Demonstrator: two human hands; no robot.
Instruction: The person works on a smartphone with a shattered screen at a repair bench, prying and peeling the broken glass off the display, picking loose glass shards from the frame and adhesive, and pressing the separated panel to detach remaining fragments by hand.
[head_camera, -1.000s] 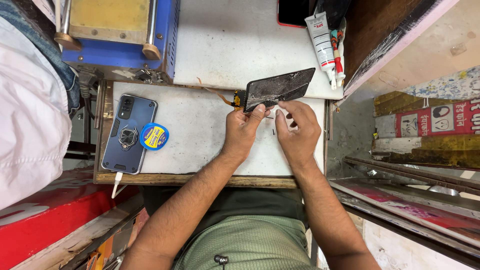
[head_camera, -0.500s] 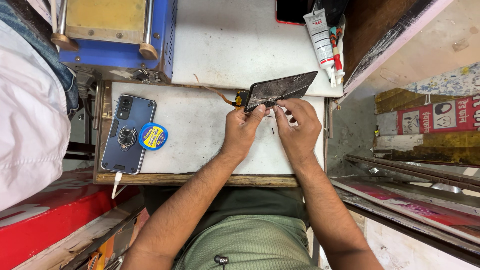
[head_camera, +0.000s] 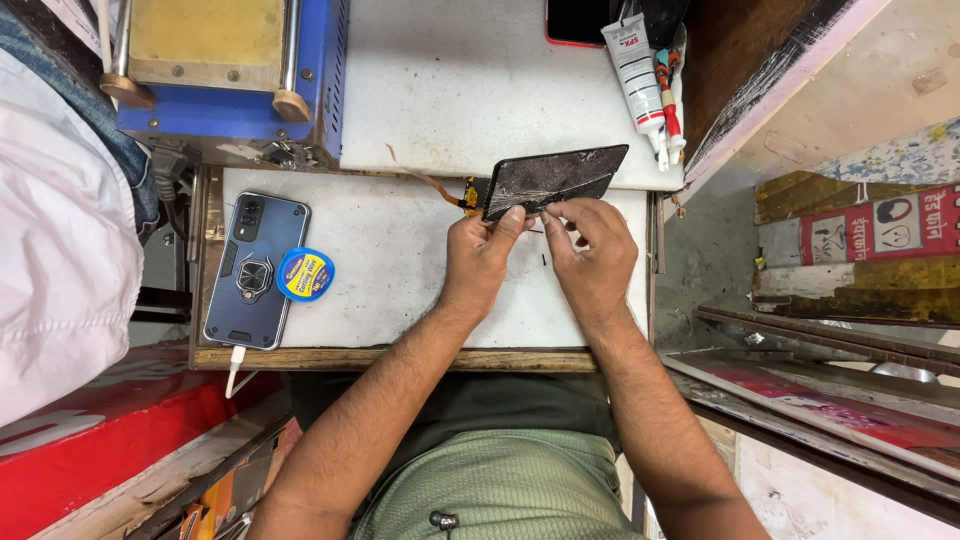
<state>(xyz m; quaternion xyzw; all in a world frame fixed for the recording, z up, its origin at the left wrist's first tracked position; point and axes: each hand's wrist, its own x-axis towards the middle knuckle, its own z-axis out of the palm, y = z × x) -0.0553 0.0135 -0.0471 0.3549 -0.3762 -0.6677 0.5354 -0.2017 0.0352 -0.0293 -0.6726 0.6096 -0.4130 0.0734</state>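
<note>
A cracked black phone screen panel (head_camera: 556, 177) with an orange flex ribbon at its left end is tilted above the white work board (head_camera: 400, 280). My left hand (head_camera: 482, 252) pinches the panel's lower left edge between thumb and fingers. My right hand (head_camera: 590, 250) sits just right of it, its fingertips pinched at the panel's lower edge, possibly on a thin tool or sliver that is too small to make out.
A blue phone in a ring-stand case (head_camera: 255, 268) lies at the board's left with a round blue spool (head_camera: 305, 274) beside it. A blue machine (head_camera: 225, 70) stands at back left. A white glue tube (head_camera: 636, 68) and small tools lie at back right. A person's white sleeve (head_camera: 55, 250) is at the left.
The panel and both hands have stayed in nearly the same spot; my right fingers have shifted slightly along the panel's lower edge.
</note>
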